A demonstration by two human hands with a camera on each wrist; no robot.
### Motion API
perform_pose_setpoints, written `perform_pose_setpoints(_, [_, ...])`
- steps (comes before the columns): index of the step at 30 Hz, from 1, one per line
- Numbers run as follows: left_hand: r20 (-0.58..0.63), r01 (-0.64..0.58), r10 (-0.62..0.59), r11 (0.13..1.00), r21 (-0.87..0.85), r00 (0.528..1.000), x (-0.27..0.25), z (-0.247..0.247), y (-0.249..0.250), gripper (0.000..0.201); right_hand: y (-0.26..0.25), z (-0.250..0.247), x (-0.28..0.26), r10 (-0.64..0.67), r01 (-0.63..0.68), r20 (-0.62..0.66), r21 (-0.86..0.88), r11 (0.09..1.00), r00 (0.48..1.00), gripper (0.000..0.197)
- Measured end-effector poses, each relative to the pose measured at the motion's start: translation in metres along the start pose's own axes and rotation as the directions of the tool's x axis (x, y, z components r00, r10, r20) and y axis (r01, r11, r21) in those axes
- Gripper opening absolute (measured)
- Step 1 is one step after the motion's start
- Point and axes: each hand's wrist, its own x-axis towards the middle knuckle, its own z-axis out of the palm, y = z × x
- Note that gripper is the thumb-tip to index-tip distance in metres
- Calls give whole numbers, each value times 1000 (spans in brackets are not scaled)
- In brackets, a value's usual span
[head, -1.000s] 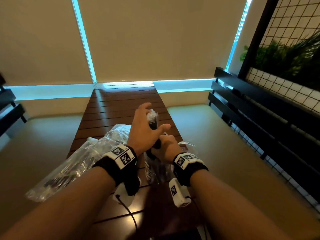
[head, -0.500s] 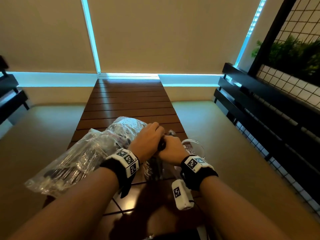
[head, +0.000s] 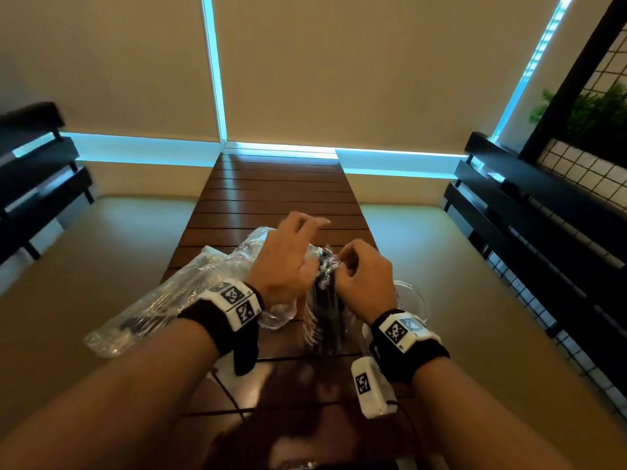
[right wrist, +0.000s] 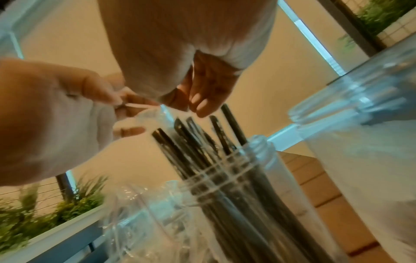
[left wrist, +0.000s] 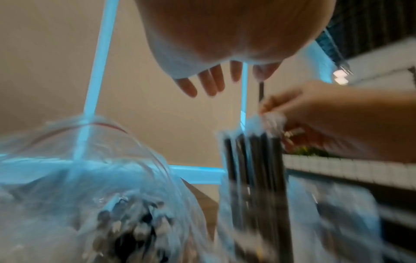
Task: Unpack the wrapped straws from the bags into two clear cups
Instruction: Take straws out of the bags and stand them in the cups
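Dark brown slats make up the surface [head: 271, 195] running up the middle of the head view, and we see both forearms reaching in from the bottom edge. At frame centre the left hand [head: 288, 262] hovers with fingers spread and loose, gripping nothing, just left of a bundle of wrapped straws [head: 325, 300] that stands upright in a clear cup [head: 317, 330]. The right hand [head: 364, 269], curled, pinches the crinkled wrapper ends at the top of that bundle. A second clear cup [head: 412, 296] peeks out just right of the right wrist. Plastic bags [head: 163, 300] with more dark straws lie across the centre left of the frame.

From the left wrist view, blurred, we look past the palm at the left hand [left wrist: 225, 53] in the upper centre, fingertips [left wrist: 211, 81] straight and apart from everything. The right hand [left wrist: 315, 117] at centre right nips the white wrapper tips of the wrapped straws [left wrist: 254, 160]. A bag [left wrist: 90, 186] fills the lower left.

From the right wrist view, the right hand [right wrist: 202, 89] in the upper centre has fingers bent over the straw tops; the wrapped straws [right wrist: 202, 147] lean inside the ribbed clear cup [right wrist: 247, 178]. The left hand [right wrist: 56, 115] sits at left, beside a bit of wrapper. The other cup [right wrist: 360, 142] stands at right, a bag [right wrist: 146, 222] at the bottom.
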Motion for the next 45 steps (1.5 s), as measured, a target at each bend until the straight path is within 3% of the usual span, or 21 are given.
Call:
perform_pose_setpoints(2, [55, 157, -166, 979, 130, 985, 7, -29, -16, 63, -16, 4, 1, -52, 52, -92, -7, 999, 994, 15])
perform_pose_setpoints(3, [120, 219, -262, 932, 290, 957, 8, -42, -26, 69, -26, 7, 1, -100, 100, -108, -7, 995, 989, 16])
perform_pose_setpoints(5, [239, 224, -426, 783, 580, 873, 2, -59, -48, 87, -48, 14, -3, -247, 248, -47, 18, 969, 968, 13])
perform_pose_setpoints(7, [287, 260, -547, 714, 650, 786, -10, -65, -64, 90, -65, 34, -10, -387, 380, 190, 74, 922, 902, 6])
perform_pose_setpoints(9, [272, 374, -592, 738, 561, 759, -19, -63, -77, 77, -70, 65, -18, -365, 403, 500, 34, 915, 785, 13])
perform_pose_setpoints(10, [246, 416, -588, 756, 505, 770, -22, -61, -81, 67, -70, 82, -20, -285, 385, 614, -33, 923, 736, 16])
perform_pose_setpoints(12, [218, 419, -556, 784, 458, 802, -26, -60, -85, 51, -68, 105, -21, -116, 326, 703, -171, 930, 701, 18])
perform_pose_setpoints(17, [276, 288, -434, 850, 442, 857, -29, -67, -89, 38, -66, 120, -13, 81, 235, 643, -391, 890, 762, 20])
perform_pose_setpoints(19, [283, 280, -426, 855, 437, 859, -30, -72, -86, 39, -65, 122, -9, 92, 252, 614, -450, 857, 784, 22])
perform_pose_setpoints(24, [313, 224, -425, 827, 516, 849, -31, -78, -75, 30, -60, 136, 2, 146, 288, 632, -530, 797, 761, 34])
perform_pose_setpoints(27, [319, 236, -415, 848, 474, 852, -33, -80, -78, 30, -52, 147, 6, 180, 249, 585, -575, 779, 791, 44])
perform_pose_setpoints(32, [304, 284, -373, 911, 300, 877, -33, -83, -85, 33, -48, 158, 13, 35, 359, 588, -539, 762, 808, 49])
perform_pose_setpoints(35, [278, 315, -378, 916, 248, 883, -30, -85, -91, 37, -49, 167, 15, 36, 271, 642, -373, 887, 766, 60])
perform_pose_setpoints(37, [296, 351, -396, 916, 193, 869, -29, -85, -94, 36, -50, 170, 18, 74, 204, 661, -334, 920, 747, 64])
perform_pose_setpoints(41, [319, 371, -385, 923, 104, 866, -30, -83, -98, 36, -56, 168, 25, 159, 161, 658, -398, 903, 737, 46])
perform_pose_setpoints(45, [322, 376, -376, 924, 63, 869, -29, -79, -102, 38, -48, 183, 21, 262, 147, 683, -478, 866, 682, 43])
